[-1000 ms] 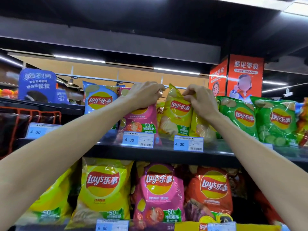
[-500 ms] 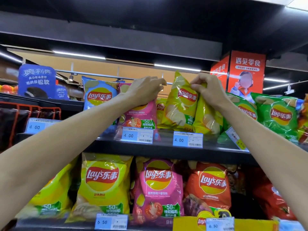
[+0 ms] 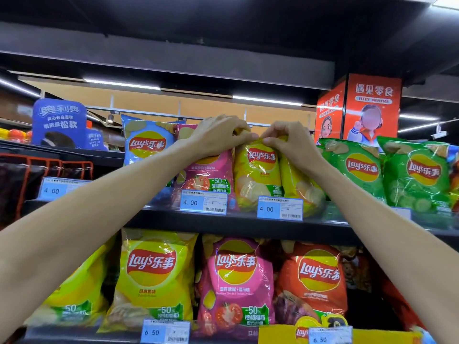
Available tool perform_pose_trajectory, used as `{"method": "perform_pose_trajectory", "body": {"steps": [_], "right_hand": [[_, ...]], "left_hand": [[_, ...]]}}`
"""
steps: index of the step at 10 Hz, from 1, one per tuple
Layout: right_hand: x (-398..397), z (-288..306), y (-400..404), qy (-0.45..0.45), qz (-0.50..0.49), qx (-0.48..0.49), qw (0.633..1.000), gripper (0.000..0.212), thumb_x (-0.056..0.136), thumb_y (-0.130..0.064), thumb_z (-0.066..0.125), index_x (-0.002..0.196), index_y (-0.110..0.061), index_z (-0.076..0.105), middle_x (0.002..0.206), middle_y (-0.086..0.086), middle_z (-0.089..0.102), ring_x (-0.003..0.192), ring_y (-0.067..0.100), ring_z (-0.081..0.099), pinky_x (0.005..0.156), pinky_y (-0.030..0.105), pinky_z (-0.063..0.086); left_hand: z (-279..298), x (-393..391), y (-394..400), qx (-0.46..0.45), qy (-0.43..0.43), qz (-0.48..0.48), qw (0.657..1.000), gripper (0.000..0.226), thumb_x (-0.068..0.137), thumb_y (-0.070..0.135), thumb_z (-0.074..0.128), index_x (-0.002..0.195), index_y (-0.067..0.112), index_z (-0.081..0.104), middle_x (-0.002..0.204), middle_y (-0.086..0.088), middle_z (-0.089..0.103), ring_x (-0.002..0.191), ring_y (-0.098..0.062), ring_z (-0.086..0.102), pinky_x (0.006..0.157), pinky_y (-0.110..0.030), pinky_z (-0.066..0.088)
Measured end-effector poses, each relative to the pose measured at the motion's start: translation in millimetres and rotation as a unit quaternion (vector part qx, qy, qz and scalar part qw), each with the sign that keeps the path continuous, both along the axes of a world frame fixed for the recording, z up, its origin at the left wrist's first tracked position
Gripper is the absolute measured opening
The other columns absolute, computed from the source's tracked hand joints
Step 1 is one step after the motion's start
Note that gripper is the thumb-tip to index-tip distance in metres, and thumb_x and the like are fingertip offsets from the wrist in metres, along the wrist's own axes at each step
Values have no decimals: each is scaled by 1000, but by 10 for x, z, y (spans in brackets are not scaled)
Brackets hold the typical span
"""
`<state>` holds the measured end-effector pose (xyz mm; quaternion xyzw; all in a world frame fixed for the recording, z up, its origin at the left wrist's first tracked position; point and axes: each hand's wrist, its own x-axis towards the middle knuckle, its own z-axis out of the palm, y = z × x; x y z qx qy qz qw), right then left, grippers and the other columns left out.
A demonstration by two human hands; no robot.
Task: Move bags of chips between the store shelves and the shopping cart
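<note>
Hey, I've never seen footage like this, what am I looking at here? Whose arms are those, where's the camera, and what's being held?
There is no machine here. The camera sits on a person's head and looks forward, so the two bare arms reaching in from the bottom corners are that person's own.

They face a store shelf stocked with bags of chips. On the upper shelf, from left to right, stand a blue bag, a pink bag, two yellow bags and two green bags. Price tags on the shelf edge read 4.00. A lower shelf holds larger bags tagged 6.50.

The left hand and the right hand both pinch the top edge of the front yellow bag, whose bottom is on or near the shelf. No shopping cart is in view.
</note>
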<state>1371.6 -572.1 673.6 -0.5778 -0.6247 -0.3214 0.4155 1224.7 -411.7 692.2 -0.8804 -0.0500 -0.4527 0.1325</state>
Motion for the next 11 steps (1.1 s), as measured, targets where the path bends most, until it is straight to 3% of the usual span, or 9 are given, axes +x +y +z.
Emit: {"method": "perform_pose_trajectory", "body": {"steps": [1, 2, 3, 4, 6, 7, 10, 11], "right_hand": [[33, -28, -57, -25, -13, 7, 1000, 25, 95, -33, 60, 117, -20, 63, 114, -5, 67, 104, 8, 61, 88, 26, 49], [132, 34, -136, -1, -28, -8, 1000, 36, 100, -44, 43, 126, -25, 57, 124, -4, 63, 113, 13, 58, 95, 36, 46], [286, 105, -279, 1, -129, -69, 989, 48, 99, -48, 23, 125, -26, 57, 124, 3, 63, 112, 23, 58, 98, 47, 44], [334, 85, -328, -18, -185, -60, 981, 44, 102, -46, 25, 123, -24, 57, 123, 7, 63, 111, 28, 58, 96, 47, 42], [270, -52, -166, -42, -318, 39, 946, 46, 103, -49, 29, 88, -21, 62, 89, 6, 70, 83, 25, 59, 95, 46, 32], [210, -121, -59, -60, -376, 53, 923, 50, 103, -50, 29, 87, -20, 66, 91, 5, 71, 90, 26, 61, 96, 47, 28], [124, -126, -67, -62, -390, 43, 918, 48, 103, -50, 30, 117, -18, 63, 113, 8, 69, 113, 31, 57, 107, 52, 23], [47, -112, -71, -51, -346, 82, 933, 41, 102, -48, 35, 125, -21, 57, 125, 5, 63, 120, 28, 53, 108, 51, 24]], "left_hand": [[68, 12, -3, -10, 56, -18, 998, 64, 85, 72, 34, 118, 29, 67, 111, 5, 68, 100, -16, 61, 91, -46, 49], [87, 16, -27, -29, 68, -40, 996, 52, 89, 64, 41, 115, 28, 67, 108, 5, 69, 100, -17, 61, 95, -48, 47], [101, 20, -6, -57, 70, -81, 993, 36, 94, 51, 51, 112, 25, 69, 102, 7, 69, 96, -14, 63, 92, -46, 49], [127, 30, 35, -70, 77, -104, 989, 25, 94, 45, 55, 106, 27, 68, 95, 13, 67, 90, -8, 63, 87, -42, 52], [128, 56, 44, -87, 74, -135, 984, 11, 94, 32, 62, 103, 29, 66, 92, 14, 63, 85, -5, 59, 83, -36, 50], [102, 37, 13, -75, 57, -120, 988, 21, 87, 49, 58, 101, 34, 64, 97, 9, 66, 90, -9, 61, 87, -41, 50], [25, -23, -27, 21, 11, -71, 997, 35, 95, 48, 53, 121, 26, 61, 115, 3, 65, 103, -15, 57, 96, -43, 45], [-33, -70, -30, 50, -36, -80, 995, 40, 97, 45, 52, 132, 26, 54, 128, 2, 58, 111, -14, 54, 89, -35, 47]]}}
